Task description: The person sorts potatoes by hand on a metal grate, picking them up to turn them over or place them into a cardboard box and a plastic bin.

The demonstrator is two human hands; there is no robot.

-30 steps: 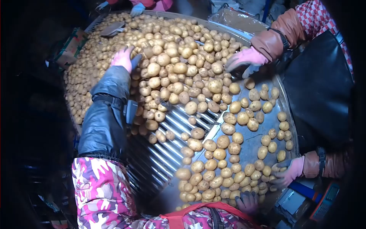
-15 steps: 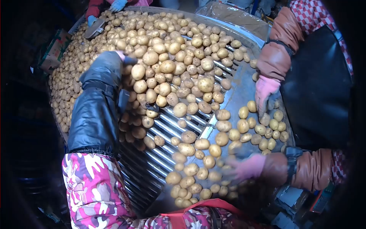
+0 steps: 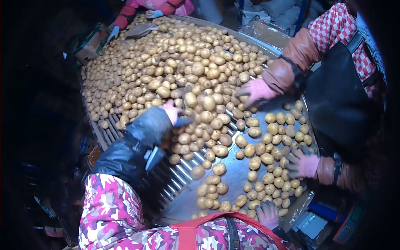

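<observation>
My left hand (image 3: 176, 114), in a pink glove with dark fingers, reaches into the pile of potatoes (image 3: 160, 68) on the slatted metal rack. Its fingers are extended against the near side of several potatoes, and part of the hand is hidden by the sleeve. At the bottom, my right hand (image 3: 267, 214), in a pink and grey glove, lies with fingers spread at the near edge of the loose potatoes (image 3: 268, 158) on the flat metal sheet (image 3: 187, 204). No potato is visibly gripped in either hand.
At right, a co-worker's pink gloves (image 3: 306, 164) touch potatoes on the sheet and the pile. Another person's blue gloves (image 3: 112, 33) are at the far end, near a metal scoop (image 3: 141, 30). Cardboard boxes (image 3: 89, 43) stand beside the table.
The view has shifted. My left hand has moved right across the pile, and potatoes have moved with it. My right hand now shows at the bottom. The co-worker's upper hand has moved to the pile.
</observation>
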